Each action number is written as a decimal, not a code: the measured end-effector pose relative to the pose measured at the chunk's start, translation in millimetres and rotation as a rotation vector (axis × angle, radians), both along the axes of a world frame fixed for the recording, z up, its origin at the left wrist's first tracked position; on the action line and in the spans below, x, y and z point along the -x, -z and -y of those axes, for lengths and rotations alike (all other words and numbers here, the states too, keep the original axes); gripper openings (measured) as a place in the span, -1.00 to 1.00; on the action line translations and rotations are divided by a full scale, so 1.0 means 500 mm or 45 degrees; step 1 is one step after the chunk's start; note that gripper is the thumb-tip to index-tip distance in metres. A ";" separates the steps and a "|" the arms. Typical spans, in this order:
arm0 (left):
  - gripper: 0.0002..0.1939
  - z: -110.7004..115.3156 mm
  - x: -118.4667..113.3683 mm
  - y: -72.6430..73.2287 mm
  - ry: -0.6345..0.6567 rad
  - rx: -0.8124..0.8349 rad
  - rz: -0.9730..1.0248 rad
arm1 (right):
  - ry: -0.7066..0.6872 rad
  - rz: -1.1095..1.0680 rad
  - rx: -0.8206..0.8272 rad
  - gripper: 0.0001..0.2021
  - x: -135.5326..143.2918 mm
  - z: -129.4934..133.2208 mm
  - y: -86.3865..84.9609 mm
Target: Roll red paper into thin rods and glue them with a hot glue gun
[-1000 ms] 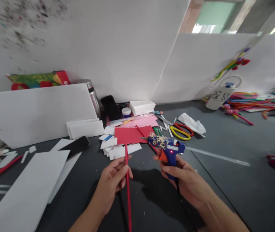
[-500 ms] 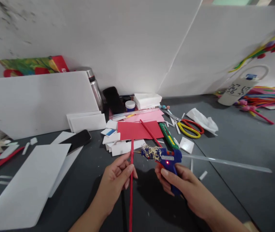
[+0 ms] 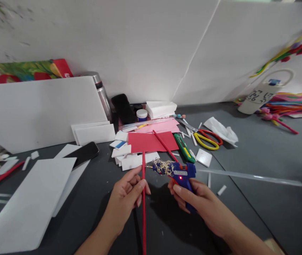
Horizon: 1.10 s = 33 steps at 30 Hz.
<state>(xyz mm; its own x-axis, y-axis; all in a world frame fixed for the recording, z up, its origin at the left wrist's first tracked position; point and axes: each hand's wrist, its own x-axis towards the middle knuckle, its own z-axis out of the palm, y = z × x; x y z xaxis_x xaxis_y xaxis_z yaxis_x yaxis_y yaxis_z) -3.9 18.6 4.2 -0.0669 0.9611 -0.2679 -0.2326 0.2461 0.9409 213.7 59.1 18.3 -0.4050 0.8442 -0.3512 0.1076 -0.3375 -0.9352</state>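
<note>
Pinched between the fingers of my left hand (image 3: 129,191) is a thin red paper strip (image 3: 144,219), held upright in view and running down past the bottom edge. My right hand (image 3: 193,198) is wrapped round the grip of a blue hot glue gun (image 3: 184,173) with its red light lit. The gun's nozzle points left, and its tip is at or very near the strip, just above my left fingertips. Dried glue strands cover the front of the gun. A long clear glue stick (image 3: 251,176) sticks out of its back.
Behind my hands lie red paper (image 3: 151,142), a green box cutter (image 3: 185,148), scissors (image 3: 206,140) and a crumpled tissue (image 3: 221,131). White boards (image 3: 29,205) and a black phone (image 3: 86,154) are at left. A pale bottle (image 3: 258,97) stands at right by coloured pipe cleaners (image 3: 294,104).
The glue gun has shifted slightly left, bringing its nozzle closer to the red strip. My left hand keeps its pinch. The whole view has moved a little.
</note>
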 end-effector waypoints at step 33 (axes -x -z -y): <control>-0.37 0.003 -0.005 0.006 -0.074 0.031 -0.062 | -0.023 0.318 -0.324 -0.65 -0.005 0.010 -0.019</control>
